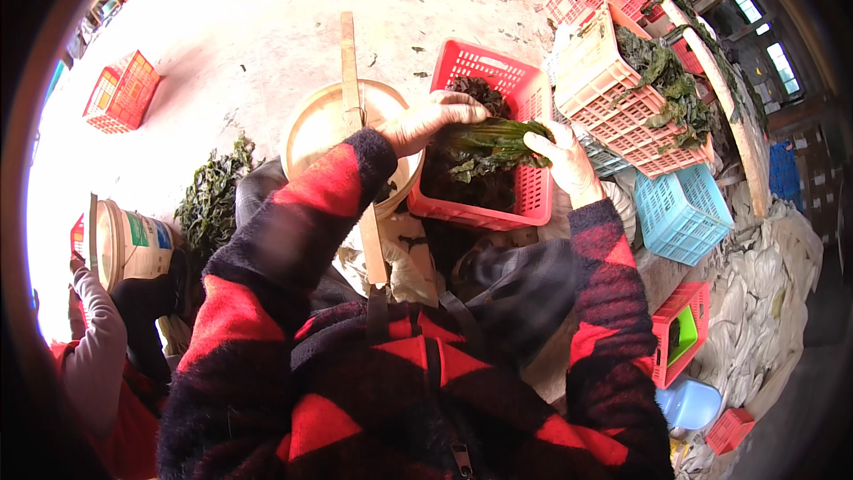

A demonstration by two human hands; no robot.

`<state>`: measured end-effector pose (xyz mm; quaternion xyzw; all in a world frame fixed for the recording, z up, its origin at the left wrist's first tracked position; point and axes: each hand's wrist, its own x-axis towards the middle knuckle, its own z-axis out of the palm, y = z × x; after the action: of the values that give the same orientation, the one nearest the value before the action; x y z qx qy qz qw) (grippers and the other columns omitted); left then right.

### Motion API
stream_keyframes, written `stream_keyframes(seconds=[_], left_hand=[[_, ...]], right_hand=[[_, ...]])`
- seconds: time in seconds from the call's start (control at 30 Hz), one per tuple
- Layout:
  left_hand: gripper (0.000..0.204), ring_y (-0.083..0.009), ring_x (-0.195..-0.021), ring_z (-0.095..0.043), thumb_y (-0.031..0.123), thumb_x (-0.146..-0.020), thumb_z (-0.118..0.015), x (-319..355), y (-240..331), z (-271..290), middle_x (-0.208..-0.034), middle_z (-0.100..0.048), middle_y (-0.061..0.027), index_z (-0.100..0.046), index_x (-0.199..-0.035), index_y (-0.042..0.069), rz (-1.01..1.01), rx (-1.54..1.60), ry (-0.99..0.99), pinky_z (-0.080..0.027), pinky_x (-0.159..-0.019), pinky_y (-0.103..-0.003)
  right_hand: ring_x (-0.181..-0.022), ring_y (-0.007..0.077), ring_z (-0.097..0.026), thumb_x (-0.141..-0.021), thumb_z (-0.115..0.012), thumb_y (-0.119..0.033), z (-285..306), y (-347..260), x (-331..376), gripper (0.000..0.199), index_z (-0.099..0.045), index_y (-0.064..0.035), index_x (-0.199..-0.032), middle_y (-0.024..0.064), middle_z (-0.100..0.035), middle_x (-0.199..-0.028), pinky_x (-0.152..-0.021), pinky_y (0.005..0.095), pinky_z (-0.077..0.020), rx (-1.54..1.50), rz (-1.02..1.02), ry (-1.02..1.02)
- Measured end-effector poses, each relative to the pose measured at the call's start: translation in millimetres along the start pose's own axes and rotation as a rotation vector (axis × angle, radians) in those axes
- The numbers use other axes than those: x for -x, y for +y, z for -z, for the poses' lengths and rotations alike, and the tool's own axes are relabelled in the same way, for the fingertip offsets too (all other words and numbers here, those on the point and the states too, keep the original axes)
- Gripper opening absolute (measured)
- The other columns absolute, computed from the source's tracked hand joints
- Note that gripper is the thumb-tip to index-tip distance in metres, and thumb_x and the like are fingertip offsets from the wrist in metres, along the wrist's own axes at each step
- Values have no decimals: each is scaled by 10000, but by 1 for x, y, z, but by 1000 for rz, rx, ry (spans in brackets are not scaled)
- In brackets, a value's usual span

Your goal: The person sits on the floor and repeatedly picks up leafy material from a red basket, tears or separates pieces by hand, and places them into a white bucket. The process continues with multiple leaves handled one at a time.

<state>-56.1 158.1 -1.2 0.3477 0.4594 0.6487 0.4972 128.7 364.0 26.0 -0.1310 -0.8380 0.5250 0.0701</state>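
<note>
Between my two hands stretches a bunch of green seaweed [493,140], held over a red plastic crate [498,211]. My left hand [435,120] grips its left end with fingers closed. At the other end, my right hand [566,160] has its fingers wrapped round the seaweed. Darker seaweed [480,93] lies in the crate below. Just left of the crate stands a round pale bucket [302,124], partly hidden by my left forearm. A long wooden strip [348,62] lies across the bucket's top.
At right, an orange crate [622,116] heaped with seaweed rests on a blue crate [684,218]. A seaweed pile [213,191] lies on the floor at left, near an orange crate [123,93]. A co-worker's arm [98,347] shows at lower left beside a white bucket [133,244].
</note>
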Motion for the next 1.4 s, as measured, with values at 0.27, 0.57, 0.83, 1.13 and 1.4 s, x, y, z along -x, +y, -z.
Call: stream_keyframes(seconds=[0.27, 0.57, 0.83, 1.13, 1.4], left_hand=[[123, -109, -799, -625, 109, -887, -660, 48, -10, 9, -876, -668, -32, -632, -975, 28, -17, 83, 310, -515, -720, -247], [162, -83, -817, -511, 123, -959, -581, 89, -36, 56, -864, -575, -24, -572, -1021, -27, -147, -610, 631, -461, -710, -250], [277, -177, -790, -613, 177, -960, -570, 70, 5, 104, -884, -659, -141, -590, -1134, -39, -116, -833, 823, -500, -726, -307], [327, -150, -824, -583, 233, -941, -608, 33, -46, 166, -893, -645, -90, -595, -1097, -53, -63, -557, 887, -485, -726, -292], [215, -184, -762, -623, 140, -941, -590, 47, -8, 115, -852, -682, -146, -623, -1051, -42, -338, -622, 852, -500, -709, -322]], right_hand=[[-822, 63, -575, -840, -610, -22, -85, -7, -25, 130, -644, -36, -964, -30, -639, -875, -772, 252, -484, -735, -8, -1], [-831, 108, -585, -902, -633, -124, -160, -19, -70, 218, -642, 34, -1053, 56, -682, -944, -778, 280, -485, -192, 94, -26], [-829, 131, -584, -884, -651, -67, -186, -25, -154, 194, -632, 37, -1047, 79, -690, -927, -764, 299, -487, -61, 289, 176], [-857, 158, -583, -895, -651, -132, -218, 5, -192, 289, -616, 47, -1119, 102, -671, -957, -802, 303, -485, -134, 79, 205], [-783, 110, -542, -922, -608, -92, -188, -25, -157, 154, -624, 30, -1016, 41, -644, -884, -730, 264, -462, -322, 191, 197]])
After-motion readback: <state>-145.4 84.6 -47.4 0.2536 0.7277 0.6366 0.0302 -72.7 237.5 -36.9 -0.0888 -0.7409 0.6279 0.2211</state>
